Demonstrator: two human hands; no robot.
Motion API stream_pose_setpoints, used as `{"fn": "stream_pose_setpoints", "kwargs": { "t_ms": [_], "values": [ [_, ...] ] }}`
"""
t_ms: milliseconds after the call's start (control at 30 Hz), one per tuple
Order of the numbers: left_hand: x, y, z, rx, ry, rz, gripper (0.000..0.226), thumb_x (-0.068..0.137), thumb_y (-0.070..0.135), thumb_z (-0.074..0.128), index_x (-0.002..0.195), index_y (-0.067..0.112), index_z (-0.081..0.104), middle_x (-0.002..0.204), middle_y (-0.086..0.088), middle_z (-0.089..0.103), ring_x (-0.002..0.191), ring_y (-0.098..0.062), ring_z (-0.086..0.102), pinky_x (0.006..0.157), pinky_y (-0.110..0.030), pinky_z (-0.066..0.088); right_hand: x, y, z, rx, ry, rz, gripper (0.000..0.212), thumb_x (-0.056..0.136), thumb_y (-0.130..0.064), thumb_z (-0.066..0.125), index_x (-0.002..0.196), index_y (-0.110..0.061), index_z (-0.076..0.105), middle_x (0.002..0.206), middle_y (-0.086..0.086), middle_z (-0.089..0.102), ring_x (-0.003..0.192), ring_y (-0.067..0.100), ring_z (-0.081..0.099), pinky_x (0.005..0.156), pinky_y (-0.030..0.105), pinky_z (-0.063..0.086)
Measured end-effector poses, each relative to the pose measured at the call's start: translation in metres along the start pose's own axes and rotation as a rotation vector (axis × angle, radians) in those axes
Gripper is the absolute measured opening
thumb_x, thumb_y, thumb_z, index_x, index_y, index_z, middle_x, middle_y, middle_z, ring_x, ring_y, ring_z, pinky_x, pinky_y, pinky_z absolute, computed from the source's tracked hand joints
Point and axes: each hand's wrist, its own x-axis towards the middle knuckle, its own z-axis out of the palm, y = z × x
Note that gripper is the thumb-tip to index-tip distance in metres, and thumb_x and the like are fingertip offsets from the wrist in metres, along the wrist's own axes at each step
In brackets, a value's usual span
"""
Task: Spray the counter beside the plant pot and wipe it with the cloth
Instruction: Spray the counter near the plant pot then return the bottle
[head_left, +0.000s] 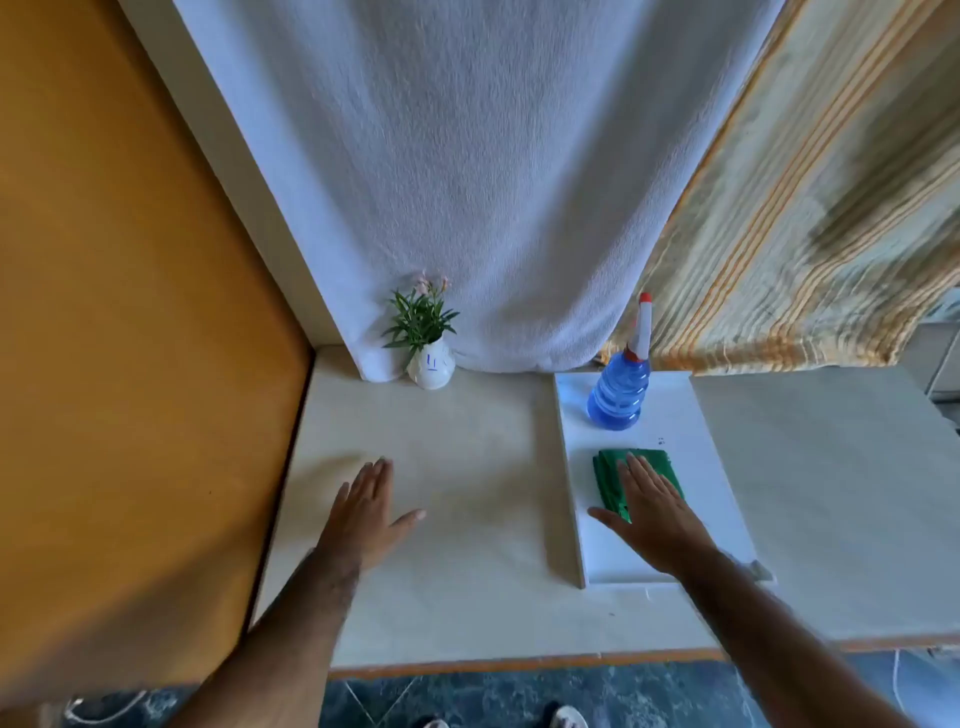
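- Orange wall panel (130, 338): it bounds the counter (467, 519) on the left; stop your wipe strokes short of that corner.
- Left hand (363, 519): flat, palm down, fingers together and thumb spread, holding nothing, over bare counter.
- Plant pot (431, 366): small, white, upright at the back against the white drape (467, 182). The stretch in front of it and to its right lies bare; aim your spray there and keep the mist low, clear of the leaves.
- White board (654, 483): it lies on the counter right of centre; its raised left edge would likely catch a wiping cloth.
- Spray bottle (621, 389): blue, upright at the board's far end, untouched. Judged first move: take it by the neck.
- Green cloth (636, 480): folded, on the board near the bottle.
- Right hand (652, 514): open, fingers extended, over the cloth; contact cannot be told.
- Front edge: wipe toward yourself, stopping short.
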Motion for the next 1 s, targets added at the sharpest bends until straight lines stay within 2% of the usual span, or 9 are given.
{"fn": "stream_pose_setpoints", "kwargs": {
  "t_ms": [100, 267, 367, 467, 567, 700, 800, 900, 1000],
  "values": [
    [0.002, -0.007, 0.02, 0.112, -0.006, -0.002, 0.098, 0.092, 0.075, 0.032, 0.159, 0.011, -0.001, 0.17, -0.006, -0.006, 0.156, -0.022, 0.002, 0.125, -0.047, 0.012, -0.004, 0.001, 0.017, -0.039, -0.022, 0.019, 0.101, 0.089, -0.077, 0.025, 0.158, -0.005, 0.009, 0.166, 0.01, 0.003, 0.152, 0.02, -0.001, 0.123, 0.037, 0.005],
    [0.001, -0.014, 0.048, 0.164, 0.049, 0.003, 0.114, 0.068, 0.089, -0.018, 0.154, 0.014, -0.017, 0.165, -0.003, -0.021, 0.155, -0.02, -0.014, 0.126, -0.052, 0.0, -0.008, 0.0, 0.037, -0.054, 0.019, 0.027, 0.099, 0.091, -0.077, 0.023, 0.158, -0.007, 0.002, 0.166, 0.007, -0.005, 0.151, 0.018, -0.009, 0.123, 0.038, 0.002],
    [0.003, -0.019, 0.056, 0.16, 0.049, -0.011, 0.107, 0.073, 0.087, -0.018, 0.152, 0.015, -0.02, 0.165, -0.003, -0.02, 0.153, -0.02, -0.018, 0.126, -0.053, -0.002, -0.002, -0.002, 0.03, 0.031, 0.079, 0.049, 0.095, 0.091, -0.076, 0.03, 0.156, -0.006, 0.024, 0.164, 0.009, 0.021, 0.151, 0.023, 0.015, 0.122, 0.039, 0.015],
    [0.006, -0.021, 0.06, 0.18, 0.05, -0.018, 0.108, 0.07, 0.087, -0.022, 0.15, 0.016, -0.023, 0.165, -0.003, -0.023, 0.151, -0.019, -0.021, 0.125, -0.054, -0.003, 0.023, -0.004, 0.001, 0.221, 0.238, 0.149, 0.084, 0.087, -0.074, 0.037, 0.133, -0.007, 0.056, 0.135, 0.014, 0.058, 0.125, 0.03, 0.051, 0.106, 0.041, 0.038],
    [0.008, -0.022, 0.059, 0.161, 0.04, 0.007, 0.109, 0.07, 0.088, -0.02, 0.15, 0.014, -0.023, 0.164, -0.004, -0.024, 0.151, -0.019, -0.022, 0.124, -0.054, -0.004, 0.06, -0.005, -0.032, 0.534, 0.429, 0.277, 0.071, 0.087, -0.059, 0.063, 0.134, -0.006, 0.052, 0.13, 0.015, 0.057, 0.121, 0.032, 0.052, 0.102, 0.044, 0.042],
    [0.008, -0.023, 0.06, 0.143, 0.046, 0.018, 0.109, 0.072, 0.088, -0.016, 0.151, 0.013, -0.02, 0.164, -0.004, -0.021, 0.151, -0.018, -0.019, 0.124, -0.056, -0.005, 0.105, -0.005, -0.076, 0.913, 0.546, 0.308, 0.093, 0.072, -0.059, 0.08, 0.146, -0.021, 0.038, 0.141, 0.003, 0.053, 0.126, 0.021, 0.051, 0.105, 0.044, 0.043],
    [0.008, -0.023, 0.061, 0.158, 0.035, 0.019, 0.108, 0.071, 0.087, -0.019, 0.15, 0.015, -0.026, 0.164, -0.004, -0.026, 0.151, -0.019, -0.024, 0.124, -0.055, -0.009, 0.128, -0.004, -0.093, 0.989, 0.531, 0.205, 0.095, 0.068, -0.044, 0.089, 0.147, -0.033, 0.038, 0.128, -0.007, 0.06, 0.11, 0.002, 0.061, 0.098, 0.029, 0.05],
    [0.009, -0.023, 0.062, 0.162, 0.038, 0.023, 0.107, 0.073, 0.087, -0.017, 0.151, 0.014, -0.025, 0.164, -0.005, -0.027, 0.151, -0.02, -0.024, 0.124, -0.055, -0.01, 0.142, -0.002, -0.097, 0.928, 0.501, 0.157, 0.079, 0.067, -0.031, 0.091, 0.131, -0.05, 0.049, 0.102, -0.012, 0.067, 0.076, -0.014, 0.059, 0.076, 0.017, 0.053],
    [0.008, -0.024, 0.064, 0.202, 0.05, 0.029, 0.103, 0.078, 0.085, -0.01, 0.152, 0.015, -0.024, 0.165, -0.005, -0.026, 0.151, -0.021, -0.024, 0.124, -0.055, -0.009, 0.147, -0.001, -0.094, 1.012, 0.494, 0.152, 0.061, 0.069, -0.023, 0.09, 0.106, -0.057, 0.056, 0.1, -0.014, 0.073, 0.082, -0.005, 0.065, 0.079, 0.026, 0.055]
  ]
}}
